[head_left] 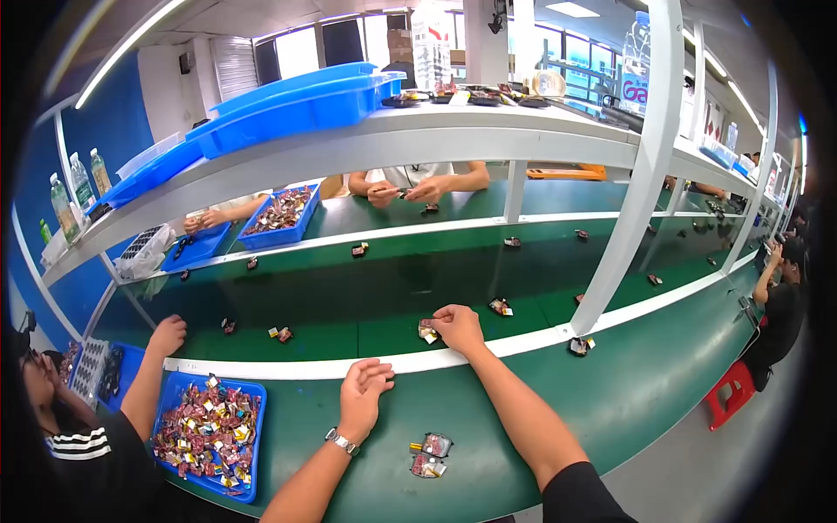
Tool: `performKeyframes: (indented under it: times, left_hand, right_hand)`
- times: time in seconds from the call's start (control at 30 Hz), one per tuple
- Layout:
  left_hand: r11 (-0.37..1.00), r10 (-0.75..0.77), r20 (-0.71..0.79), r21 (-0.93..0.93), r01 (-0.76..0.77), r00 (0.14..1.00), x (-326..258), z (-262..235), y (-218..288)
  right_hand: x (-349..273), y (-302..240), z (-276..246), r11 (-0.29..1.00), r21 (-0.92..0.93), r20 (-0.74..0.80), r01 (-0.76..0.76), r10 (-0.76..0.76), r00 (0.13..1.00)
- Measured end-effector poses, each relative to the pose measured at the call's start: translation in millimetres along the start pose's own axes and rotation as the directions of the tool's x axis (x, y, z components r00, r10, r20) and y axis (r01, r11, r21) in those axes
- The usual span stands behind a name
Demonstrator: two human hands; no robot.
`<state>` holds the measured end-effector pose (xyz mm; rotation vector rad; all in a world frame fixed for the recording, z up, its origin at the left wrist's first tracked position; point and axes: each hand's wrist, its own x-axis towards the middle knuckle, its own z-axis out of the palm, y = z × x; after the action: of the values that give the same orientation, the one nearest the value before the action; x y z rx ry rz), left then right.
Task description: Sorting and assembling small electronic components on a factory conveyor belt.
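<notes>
My right hand point(459, 329) reaches across the white rail over the green belt. Its fingers are closed at the edge of a small circuit-board assembly point(427, 332), dark red with white and yellow parts. My left hand point(366, 390), with a metal watch at the wrist, hovers by the near side of the rail. Its fingers are loosely bent and apart, and nothing shows in them. Between my forearms, two more assemblies point(430, 456) lie side by side on the green worktop point(349, 453). Another assembly point(579, 347) rests farther right, by the frame post.
A blue tray point(261, 410) heaped with circuit boards stands left of my left forearm. A white post point(623, 183) rises at the right, below a loaded shelf point(488, 126). A person's hand point(170, 335) reaches over the belt point(349, 296) at left; another person's hands point(405, 190) work opposite.
</notes>
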<state>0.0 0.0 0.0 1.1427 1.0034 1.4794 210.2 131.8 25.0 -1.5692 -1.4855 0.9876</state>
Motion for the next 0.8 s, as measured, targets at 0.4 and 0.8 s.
performKeyframes:
  times: [0.4, 0.8]
  left_hand:
    - [0.981, -0.192, 0.066, 0.021, 0.191, 0.979, -11.1, -13.9, 27.2]
    - [0.885, -0.442, 0.403, 0.051, 0.463, 0.801, 0.4, -13.7, 45.7]
  right_hand:
    - [7.8, 68.2, -84.1, 0.818, -0.575, -0.449, 0.019, -0.335, 0.828]
    - [-113.4, -22.2, -26.0, 0.806, 0.083, 0.289, 0.586, -0.582, 0.760]
